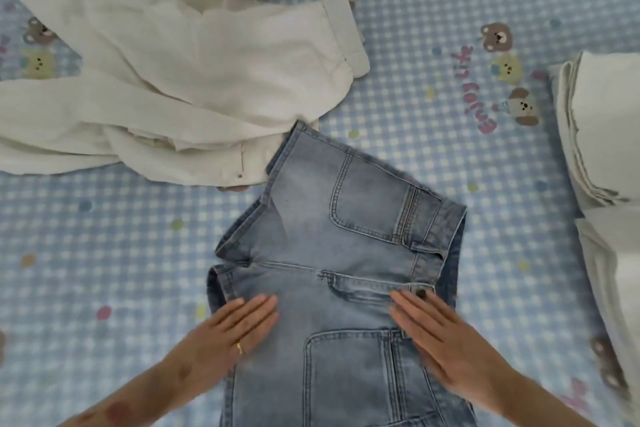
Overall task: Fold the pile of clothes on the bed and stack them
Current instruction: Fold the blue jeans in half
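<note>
Denim shorts (pixel 332 274) lay spread on the bed (pixel 433 107), back pockets up, and I took them as my landmark. My left hand (pixel 235 333) rested flat on their left side, fingers straight; my right hand (pixel 440 343) pressed flat by the waistband button. Unfolded white clothes (pixel 166 73) sat beyond them to the left, touching; a folded white stack (pixel 602 121) lay well right

Flat hands (pixel 239 333) on denim shorts (pixel 346 253)
</note>
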